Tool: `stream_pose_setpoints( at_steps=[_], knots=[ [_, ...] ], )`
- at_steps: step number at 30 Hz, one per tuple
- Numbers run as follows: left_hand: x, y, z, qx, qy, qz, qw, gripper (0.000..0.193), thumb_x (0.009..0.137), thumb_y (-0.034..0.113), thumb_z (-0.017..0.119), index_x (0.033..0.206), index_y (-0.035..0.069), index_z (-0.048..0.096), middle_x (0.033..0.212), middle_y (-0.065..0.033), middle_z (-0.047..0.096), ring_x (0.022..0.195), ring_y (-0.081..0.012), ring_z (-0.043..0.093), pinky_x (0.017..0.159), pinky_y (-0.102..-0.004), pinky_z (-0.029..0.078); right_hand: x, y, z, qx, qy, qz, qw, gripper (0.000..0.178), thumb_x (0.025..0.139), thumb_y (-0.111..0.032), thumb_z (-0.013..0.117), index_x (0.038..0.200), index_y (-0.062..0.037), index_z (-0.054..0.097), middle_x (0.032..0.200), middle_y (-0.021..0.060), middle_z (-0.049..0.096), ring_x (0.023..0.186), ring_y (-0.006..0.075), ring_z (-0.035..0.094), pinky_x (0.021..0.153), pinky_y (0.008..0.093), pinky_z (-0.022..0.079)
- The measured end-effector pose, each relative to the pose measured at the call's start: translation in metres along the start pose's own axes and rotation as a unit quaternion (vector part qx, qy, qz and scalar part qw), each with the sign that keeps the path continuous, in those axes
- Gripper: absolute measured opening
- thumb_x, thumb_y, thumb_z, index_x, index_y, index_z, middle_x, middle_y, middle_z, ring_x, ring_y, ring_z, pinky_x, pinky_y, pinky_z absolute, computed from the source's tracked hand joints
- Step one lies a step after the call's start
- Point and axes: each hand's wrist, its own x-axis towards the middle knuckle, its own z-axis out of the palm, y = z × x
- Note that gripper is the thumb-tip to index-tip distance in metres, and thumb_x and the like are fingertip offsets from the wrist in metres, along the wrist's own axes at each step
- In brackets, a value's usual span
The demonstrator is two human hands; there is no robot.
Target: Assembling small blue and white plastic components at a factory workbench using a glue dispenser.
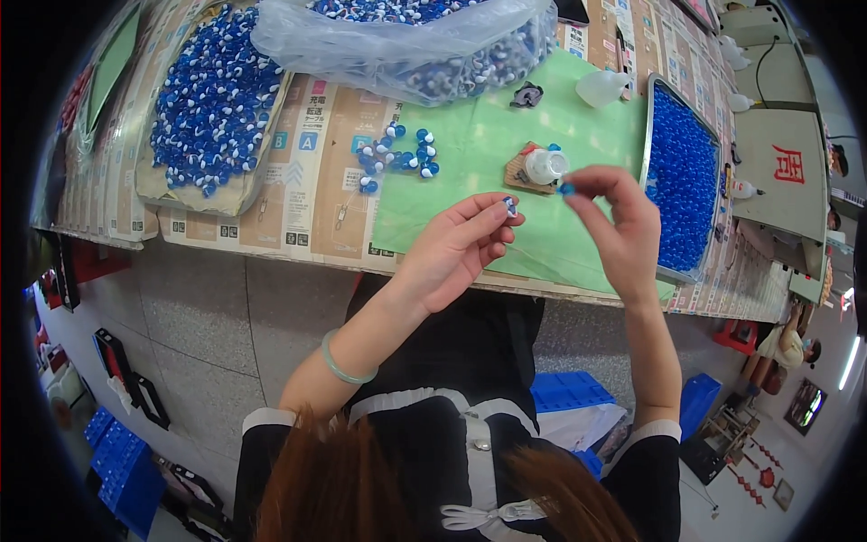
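Between the thumb and fingers of my left hand (456, 248) is a small blue-and-white bead (511, 208), held above the near part of a green sheet (542, 244). My right hand (623, 226) pinches a small clear-blue bead (566, 189) just to the right of it. Beyond both hands a small white jar (548, 166) stands on a brown block (517, 173), a blue bead (554, 147) behind it. Several loose blue-and-white pieces (423, 161) lie at the green sheet's left edge.
A tray (237, 204) heaped with blue-and-white pieces sits at the left. A clear plastic bag (334, 50) of similar pieces lies at the back. On the right is a metal tray (647, 144) of plain blue beads; a white squeeze bottle (601, 88) lies behind the jar.
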Motion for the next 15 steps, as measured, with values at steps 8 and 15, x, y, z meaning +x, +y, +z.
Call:
stream_pose_setpoints(
  at_steps=[8,15],
  knots=[
    [-0.002,-0.003,0.008,0.037,-0.019,0.024,0.999,0.016,0.083,0.009,0.05,0.097,0.001,0.051,0.084,-0.0034,0.055,0.072,-0.0077,0.051,0.06,-0.0181,0.041,-0.015,-0.01,0.014,0.185,-0.057,0.088,0.977,0.017,0.073,0.003,0.057,0.089,0.0032,0.052,0.085,0.0072,0.057,0.08,0.0119,0.054,0.073,0.0227,0.042],
    [-0.006,-0.005,0.01,0.15,0.02,0.068,0.986,0.01,0.08,0.008,0.054,0.087,0.001,0.054,0.075,-0.0034,0.055,0.065,-0.008,0.051,0.057,-0.0178,0.041,-0.022,-0.016,0.018,0.113,-0.04,0.072,0.99,0.011,0.071,0.001,0.06,0.081,0.0021,0.056,0.076,0.006,0.059,0.071,0.0107,0.055,0.065,0.0223,0.044]
  ],
)
